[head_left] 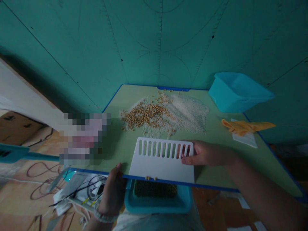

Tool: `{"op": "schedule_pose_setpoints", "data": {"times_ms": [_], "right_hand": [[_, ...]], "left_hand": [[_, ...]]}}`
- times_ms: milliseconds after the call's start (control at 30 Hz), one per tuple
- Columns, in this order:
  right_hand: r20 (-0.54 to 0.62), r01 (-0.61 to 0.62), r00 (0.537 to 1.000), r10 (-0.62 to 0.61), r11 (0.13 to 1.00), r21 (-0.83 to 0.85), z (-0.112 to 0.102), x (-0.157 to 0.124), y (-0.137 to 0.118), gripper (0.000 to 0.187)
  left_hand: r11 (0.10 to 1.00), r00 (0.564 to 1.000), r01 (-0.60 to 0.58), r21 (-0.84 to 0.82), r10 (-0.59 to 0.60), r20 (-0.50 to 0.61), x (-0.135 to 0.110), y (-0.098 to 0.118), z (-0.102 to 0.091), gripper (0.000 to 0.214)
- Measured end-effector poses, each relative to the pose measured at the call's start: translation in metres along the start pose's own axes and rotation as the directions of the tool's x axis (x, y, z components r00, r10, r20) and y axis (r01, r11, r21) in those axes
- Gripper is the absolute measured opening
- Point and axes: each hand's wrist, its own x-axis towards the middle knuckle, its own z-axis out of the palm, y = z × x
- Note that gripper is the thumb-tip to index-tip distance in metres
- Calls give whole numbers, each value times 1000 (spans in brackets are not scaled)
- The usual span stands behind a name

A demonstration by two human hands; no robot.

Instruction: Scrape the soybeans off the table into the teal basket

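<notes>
My right hand [202,154] grips the right end of a white slotted plastic board [163,168], thumb on its face and fingers behind the slots. The board leans low over the near table edge, with a few soybeans [151,178] by its bottom edge. My left hand [112,189] is closed at the left side of a blue tray [158,209]; its thumb reaches up by the table edge and its other fingers are mostly in shadow. Dark green grains lie inside the tray, just below the tabletop. Beyond the board, soybeans [146,115] spread beside and over white rice-like grains [190,110].
A blue open bin [238,93] stands at the table's [108,144] back right corner. An orange cloth [245,127] lies on a white sheet near the right edge. A green wall rises behind. Cables [40,179] and boxes are on the floor at left.
</notes>
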Motion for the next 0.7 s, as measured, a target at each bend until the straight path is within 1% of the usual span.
{"op": "schedule_pose_setpoints", "data": {"times_ms": [167, 300, 367, 433, 500, 567, 633, 667, 700], "right_hand": [[12, -4, 1000, 4, 1000, -6, -2, 0, 0, 41], [20, -21, 1000, 21, 1000, 13, -2, 0, 1, 42], [31, -34, 999, 33, 999, 13, -1, -1, 0, 39], [22, -46, 999, 47, 999, -9, 0, -2, -1, 35], [-7, -63, 998, 63, 998, -19, 0, -2, -3, 31], [-63, -66, 996, 67, 998, 6, -3, -2, -3, 29], [-187, -27, 982, 37, 998, 57, -10, 0, -2, 28], [-279, 17, 960, 8, 996, 86, -14, 2, -1, 28], [-380, 70, 925, -23, 991, 110, -18, 3, 1, 30]], "left_hand": [[1000, 995, -11, 11, 10, 101, 7, -3, -6, 21], [1000, 994, 13, 13, -14, 105, 9, -4, -11, 22], [1000, 994, 18, 22, -20, 110, 7, -3, -11, 21], [1000, 994, 12, 25, -14, 110, 6, -2, -9, 20], [1000, 996, -17, 7, 16, 88, 4, -1, -6, 20], [1000, 997, -24, -12, 25, 68, 4, -2, -5, 20], [1000, 998, 1, -8, -1, 55, 5, -3, -5, 20], [1000, 999, 9, -4, -9, 49, 5, -3, -6, 20], [1000, 999, 16, 0, -16, 43, 6, -3, -6, 20]]}}
